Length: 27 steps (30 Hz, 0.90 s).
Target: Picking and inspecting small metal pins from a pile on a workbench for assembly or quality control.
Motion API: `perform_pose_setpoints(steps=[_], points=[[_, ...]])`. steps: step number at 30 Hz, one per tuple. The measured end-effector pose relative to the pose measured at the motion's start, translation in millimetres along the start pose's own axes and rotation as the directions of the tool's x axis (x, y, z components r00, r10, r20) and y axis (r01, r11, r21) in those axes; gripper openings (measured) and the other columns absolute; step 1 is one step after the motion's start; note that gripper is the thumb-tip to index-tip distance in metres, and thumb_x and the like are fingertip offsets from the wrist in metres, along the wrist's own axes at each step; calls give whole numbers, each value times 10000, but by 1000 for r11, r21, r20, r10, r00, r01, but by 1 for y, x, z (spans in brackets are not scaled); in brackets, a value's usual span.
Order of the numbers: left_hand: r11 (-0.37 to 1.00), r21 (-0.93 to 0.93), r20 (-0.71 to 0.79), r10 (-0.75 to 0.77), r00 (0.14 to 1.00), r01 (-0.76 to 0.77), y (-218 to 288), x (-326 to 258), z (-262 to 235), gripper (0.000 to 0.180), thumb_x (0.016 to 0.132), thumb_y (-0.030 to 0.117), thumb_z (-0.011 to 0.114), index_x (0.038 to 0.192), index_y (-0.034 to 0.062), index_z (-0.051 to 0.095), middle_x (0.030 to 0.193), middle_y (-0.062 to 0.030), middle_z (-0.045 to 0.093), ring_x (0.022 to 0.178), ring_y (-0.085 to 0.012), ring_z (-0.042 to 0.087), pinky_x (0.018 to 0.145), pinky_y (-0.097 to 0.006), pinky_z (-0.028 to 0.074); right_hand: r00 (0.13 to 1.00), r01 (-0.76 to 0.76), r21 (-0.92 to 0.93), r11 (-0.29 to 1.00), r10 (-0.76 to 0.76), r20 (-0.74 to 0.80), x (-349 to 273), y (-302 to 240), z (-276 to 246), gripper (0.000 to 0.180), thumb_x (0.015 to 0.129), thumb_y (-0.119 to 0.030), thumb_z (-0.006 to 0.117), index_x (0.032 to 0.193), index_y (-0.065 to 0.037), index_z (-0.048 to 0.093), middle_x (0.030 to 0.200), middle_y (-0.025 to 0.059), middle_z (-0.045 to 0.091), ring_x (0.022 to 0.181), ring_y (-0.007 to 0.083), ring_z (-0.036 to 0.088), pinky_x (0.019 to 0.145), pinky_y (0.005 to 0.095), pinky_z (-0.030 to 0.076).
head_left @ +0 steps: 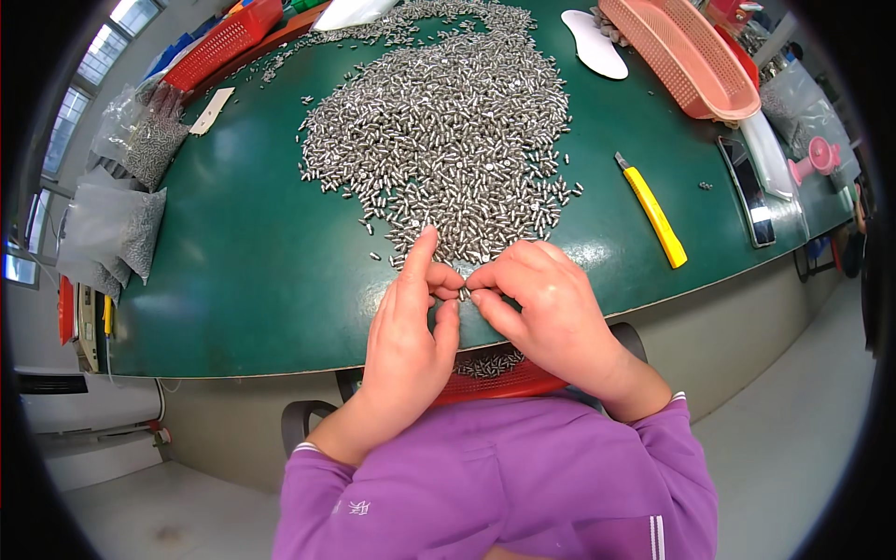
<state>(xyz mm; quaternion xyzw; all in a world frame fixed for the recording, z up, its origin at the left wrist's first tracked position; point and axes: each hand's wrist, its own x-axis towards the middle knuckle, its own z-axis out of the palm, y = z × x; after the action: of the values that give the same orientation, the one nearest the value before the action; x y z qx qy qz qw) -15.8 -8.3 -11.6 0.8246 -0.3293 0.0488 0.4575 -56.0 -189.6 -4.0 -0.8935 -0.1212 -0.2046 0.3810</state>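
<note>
A big heap of small, silvery, bullet-shaped metal pieces [448,131] spreads over the green table [243,280]. At the near edge of the heap, my two hands meet fingertip to fingertip. Between them are one or two of the small metal pieces [464,294], partly covered by the fingers. My right hand [555,303] pinches there with thumb and forefinger. My left hand [406,322] has its forefinger raised toward the heap, while its thumb and another finger close in at the pieces. Below the table edge, a red basket [495,381] with more such pieces sits at my lap.
A yellow utility knife [653,215] with its blade out lies right of the heap. Further right are a phone [747,191], a pink basket [686,56] and a small pink fan [821,157]. Plastic bags of metal pieces [140,229] stand at the left edge, near a red basket [224,47].
</note>
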Motion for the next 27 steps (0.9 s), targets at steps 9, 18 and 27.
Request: perform_pose_setpoints(steps=[9,18,27], points=[[999,-51,-2,-15,1000,15,0,3,1,766,870,-108,676,1555,-22,345,1001,-121,646,883,-251,648,791,-377,541,999,-12,8,1000,12,-33,1,2,2,104,820,-56,769,906,-55,710,818,82,640,778,296,627,708,421,508],[1000,-11,13,-10,1000,10,-3,3,2,774,842,-123,682,1541,-25,364,948,-103,643,839,-241,619,784,-379,528,999,-15,1,1000,15,-40,1,2,4,118,786,-39,781,848,-52,682,822,75,640,785,285,631,704,416,512],[998,-63,40,-10,999,12,-4,3,-1,801,818,-144,681,1543,-14,365,948,-95,642,844,-220,619,783,-366,532,1000,-7,20,1000,7,14,1,2,-2,140,785,-34,769,866,-55,657,833,67,645,816,287,635,742,424,510]])
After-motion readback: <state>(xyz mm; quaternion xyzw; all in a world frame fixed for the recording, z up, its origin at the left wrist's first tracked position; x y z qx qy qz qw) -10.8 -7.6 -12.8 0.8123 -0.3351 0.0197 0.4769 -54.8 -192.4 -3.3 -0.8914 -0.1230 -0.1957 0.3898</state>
